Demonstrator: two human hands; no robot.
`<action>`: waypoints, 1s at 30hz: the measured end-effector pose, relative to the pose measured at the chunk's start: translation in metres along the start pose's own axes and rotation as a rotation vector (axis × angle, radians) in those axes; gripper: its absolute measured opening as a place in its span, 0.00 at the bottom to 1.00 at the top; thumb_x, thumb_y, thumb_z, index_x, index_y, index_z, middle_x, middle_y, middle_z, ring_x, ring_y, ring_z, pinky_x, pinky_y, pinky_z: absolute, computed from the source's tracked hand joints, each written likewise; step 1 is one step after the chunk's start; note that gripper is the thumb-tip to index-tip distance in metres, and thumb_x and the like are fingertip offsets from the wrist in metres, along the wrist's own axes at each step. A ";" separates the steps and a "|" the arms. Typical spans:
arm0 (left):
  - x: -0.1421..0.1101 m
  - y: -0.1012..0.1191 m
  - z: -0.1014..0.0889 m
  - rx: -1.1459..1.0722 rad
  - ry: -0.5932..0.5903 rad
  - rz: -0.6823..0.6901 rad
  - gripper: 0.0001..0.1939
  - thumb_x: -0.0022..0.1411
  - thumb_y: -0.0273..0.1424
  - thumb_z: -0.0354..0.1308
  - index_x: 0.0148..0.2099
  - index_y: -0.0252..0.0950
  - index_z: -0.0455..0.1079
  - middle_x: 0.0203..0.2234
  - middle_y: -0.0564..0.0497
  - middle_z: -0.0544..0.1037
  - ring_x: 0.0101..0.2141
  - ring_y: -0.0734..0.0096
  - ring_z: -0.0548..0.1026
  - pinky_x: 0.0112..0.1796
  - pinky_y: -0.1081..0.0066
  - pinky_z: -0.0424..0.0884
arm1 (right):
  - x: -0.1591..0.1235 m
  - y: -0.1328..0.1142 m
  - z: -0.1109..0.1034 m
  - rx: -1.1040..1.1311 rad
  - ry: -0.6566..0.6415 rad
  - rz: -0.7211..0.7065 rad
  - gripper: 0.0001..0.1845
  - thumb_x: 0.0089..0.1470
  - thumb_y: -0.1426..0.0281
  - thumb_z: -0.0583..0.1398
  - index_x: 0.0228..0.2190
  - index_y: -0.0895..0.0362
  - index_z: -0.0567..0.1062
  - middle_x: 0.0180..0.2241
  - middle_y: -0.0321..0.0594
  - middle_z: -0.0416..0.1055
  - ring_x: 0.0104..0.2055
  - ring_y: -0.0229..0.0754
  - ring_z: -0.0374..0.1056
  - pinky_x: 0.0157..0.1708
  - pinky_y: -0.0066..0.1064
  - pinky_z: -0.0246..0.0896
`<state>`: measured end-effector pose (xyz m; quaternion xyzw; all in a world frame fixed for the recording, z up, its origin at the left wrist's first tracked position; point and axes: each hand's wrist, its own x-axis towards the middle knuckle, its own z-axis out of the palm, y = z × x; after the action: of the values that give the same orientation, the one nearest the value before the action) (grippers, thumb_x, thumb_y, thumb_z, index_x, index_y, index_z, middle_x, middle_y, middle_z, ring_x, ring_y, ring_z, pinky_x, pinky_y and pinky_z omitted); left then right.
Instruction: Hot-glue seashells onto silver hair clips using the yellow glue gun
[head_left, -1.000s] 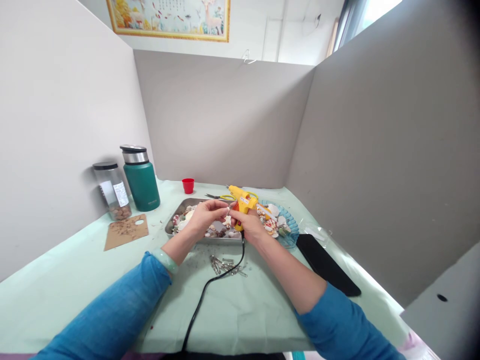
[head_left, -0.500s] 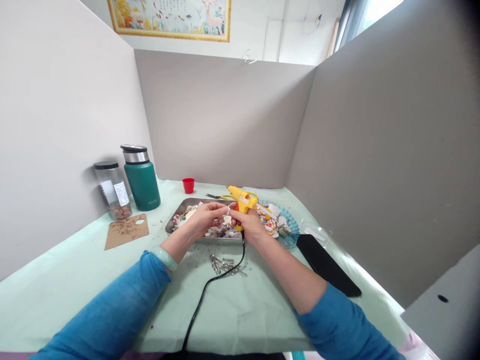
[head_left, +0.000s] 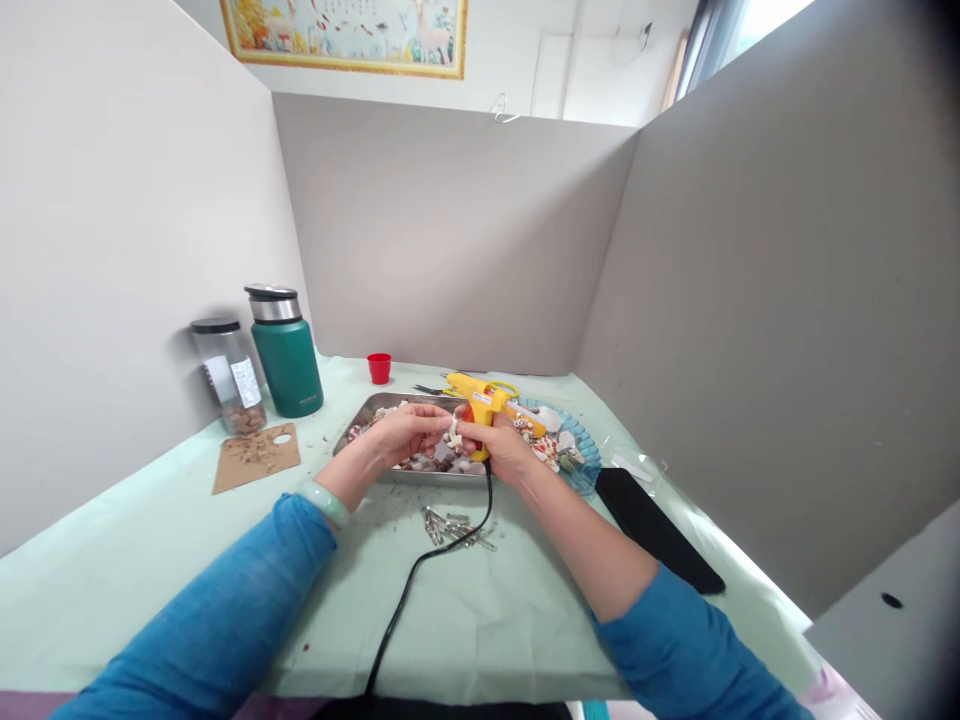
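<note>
Over a metal tray (head_left: 420, 479) of shells and stones, my two hands meet. My right hand (head_left: 501, 445) is closed round the handle of a yellow glue gun (head_left: 484, 402), whose nozzle points up and to the left. A pale shell piece (head_left: 453, 436) sits between the fingertips of both hands. My left hand (head_left: 411, 432) pinches it with thumb and fingers; the right thumb and fingertips touch its other side. The gun's black cord (head_left: 411, 580) runs down to the table's front edge. Below the tray lies a pile of metal clips (head_left: 454, 528).
A blue glass dish (head_left: 589, 470) of shells stands right of the tray, beside a black flat slab (head_left: 664, 535). Behind are scissors (head_left: 429, 389) and a red cup (head_left: 379, 368). At left are a green flask (head_left: 289, 360), a jar (head_left: 231, 380) and a cardboard piece (head_left: 256, 460).
The glue gun's nozzle has shifted slightly left and tilts a little differently. Both hands stay together at the pale shell piece. The whole view has moved slightly.
</note>
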<state>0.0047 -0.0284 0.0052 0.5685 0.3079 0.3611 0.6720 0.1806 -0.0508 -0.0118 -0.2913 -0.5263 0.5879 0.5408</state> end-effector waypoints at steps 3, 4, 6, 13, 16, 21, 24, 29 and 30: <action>-0.001 0.002 0.006 -0.006 0.063 0.006 0.14 0.48 0.32 0.69 0.35 0.30 0.71 0.18 0.56 0.66 0.18 0.82 0.64 0.21 0.77 0.66 | 0.001 0.003 -0.001 0.003 0.036 -0.034 0.19 0.38 0.68 0.67 0.34 0.58 0.70 0.17 0.27 0.62 0.17 0.29 0.57 0.17 0.21 0.53; -0.002 0.002 0.008 -0.009 0.089 0.009 0.14 0.48 0.32 0.69 0.36 0.30 0.71 0.20 0.56 0.68 0.19 0.81 0.66 0.22 0.76 0.68 | 0.002 0.004 -0.001 -0.002 0.053 -0.041 0.18 0.39 0.68 0.67 0.34 0.58 0.70 0.17 0.27 0.62 0.17 0.29 0.57 0.17 0.21 0.53; -0.002 0.003 0.012 -0.017 0.127 0.018 0.15 0.49 0.31 0.69 0.36 0.30 0.71 0.22 0.53 0.71 0.21 0.78 0.70 0.25 0.73 0.71 | 0.003 0.006 -0.001 -0.019 0.083 -0.040 0.18 0.39 0.68 0.66 0.34 0.58 0.70 0.16 0.27 0.62 0.16 0.29 0.57 0.17 0.22 0.54; 0.000 0.000 0.009 -0.033 0.094 0.034 0.12 0.50 0.27 0.68 0.36 0.28 0.72 0.26 0.45 0.78 0.29 0.70 0.78 0.31 0.74 0.74 | 0.002 0.004 0.003 -0.017 0.120 -0.032 0.18 0.38 0.68 0.66 0.33 0.58 0.69 0.15 0.27 0.63 0.16 0.30 0.59 0.17 0.22 0.53; 0.001 -0.001 0.007 -0.025 0.102 0.046 0.12 0.49 0.27 0.69 0.36 0.27 0.73 0.26 0.46 0.78 0.28 0.71 0.78 0.32 0.74 0.74 | 0.002 0.003 0.003 -0.024 0.115 -0.025 0.18 0.38 0.68 0.66 0.33 0.58 0.69 0.14 0.27 0.63 0.16 0.31 0.59 0.17 0.22 0.53; 0.001 -0.002 0.008 -0.022 0.137 0.056 0.12 0.49 0.27 0.69 0.37 0.27 0.74 0.25 0.47 0.77 0.27 0.73 0.77 0.32 0.74 0.74 | 0.003 0.004 0.001 -0.011 0.092 -0.033 0.17 0.38 0.68 0.66 0.33 0.58 0.70 0.15 0.27 0.62 0.16 0.30 0.58 0.18 0.23 0.55; -0.001 0.000 0.011 -0.028 0.147 0.054 0.12 0.49 0.26 0.69 0.36 0.27 0.74 0.25 0.47 0.77 0.26 0.74 0.77 0.32 0.74 0.74 | 0.003 0.004 0.001 -0.007 0.087 -0.039 0.17 0.38 0.68 0.66 0.32 0.58 0.70 0.15 0.27 0.62 0.16 0.30 0.57 0.18 0.23 0.56; -0.001 0.001 0.014 -0.025 0.168 0.055 0.11 0.48 0.26 0.69 0.35 0.28 0.74 0.23 0.49 0.77 0.24 0.76 0.75 0.31 0.75 0.74 | 0.002 0.003 0.003 -0.012 0.079 -0.033 0.17 0.37 0.68 0.67 0.31 0.59 0.70 0.16 0.27 0.62 0.16 0.29 0.56 0.18 0.23 0.56; -0.001 0.001 0.013 -0.021 0.167 0.055 0.11 0.48 0.26 0.69 0.34 0.28 0.73 0.22 0.49 0.77 0.23 0.76 0.75 0.31 0.75 0.74 | 0.002 0.003 0.003 -0.012 0.081 -0.033 0.17 0.37 0.68 0.67 0.31 0.59 0.70 0.16 0.27 0.62 0.16 0.29 0.56 0.18 0.23 0.56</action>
<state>0.0150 -0.0362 0.0084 0.5376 0.3434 0.4289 0.6396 0.1764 -0.0493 -0.0133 -0.3093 -0.5122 0.5634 0.5697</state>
